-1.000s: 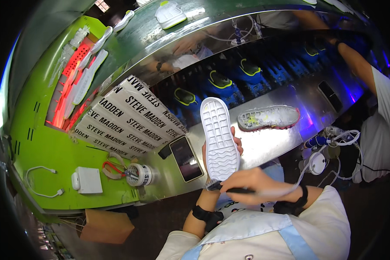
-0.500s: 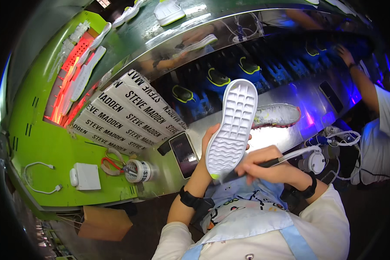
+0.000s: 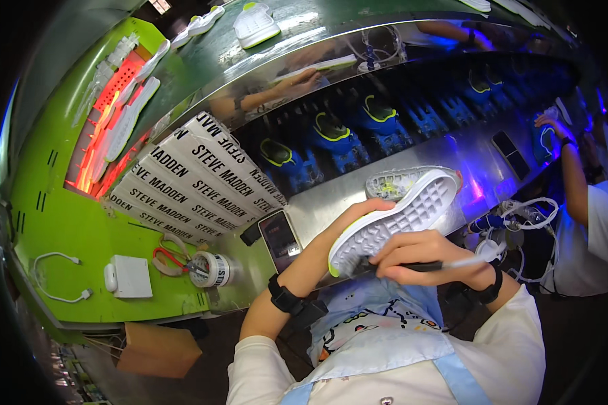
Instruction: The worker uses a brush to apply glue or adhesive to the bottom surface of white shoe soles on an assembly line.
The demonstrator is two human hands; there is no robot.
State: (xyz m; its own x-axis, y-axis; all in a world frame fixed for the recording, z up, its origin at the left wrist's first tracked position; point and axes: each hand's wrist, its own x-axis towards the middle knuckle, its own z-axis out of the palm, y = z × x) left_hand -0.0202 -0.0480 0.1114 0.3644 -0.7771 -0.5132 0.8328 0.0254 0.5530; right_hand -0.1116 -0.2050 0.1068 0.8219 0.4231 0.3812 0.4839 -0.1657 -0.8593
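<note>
A white shoe sole (image 3: 402, 219) with a gridded, wavy inner face and a lime-green heel edge is tilted in front of me, its toe to the upper right. My left hand (image 3: 359, 214) is closed around the sole's far left side; most of its fingers are hidden behind it. A brush (image 3: 446, 265) with a dark grip and pale handle is pinched in my right hand (image 3: 412, 255). Its tip is at the sole's near edge close to the heel, blurred and partly hidden. Behind the sole, on the metal bench, lies a grey shoe upper (image 3: 384, 182), partly covered.
A printed white box (image 3: 199, 175) and a phone (image 3: 280, 237) are left of the sole. A tub (image 3: 213, 268), scissors (image 3: 167, 260) and white case (image 3: 130, 275) stand on the green table. Blue racks (image 3: 331, 145) hold dark shoes. At right is another person's hand (image 3: 552, 123).
The sole has turned clockwise and its toe has swung right, now overlapping the shoe upper. My left forearm has reached farther forward. My right hand has moved slightly right with the brush.
</note>
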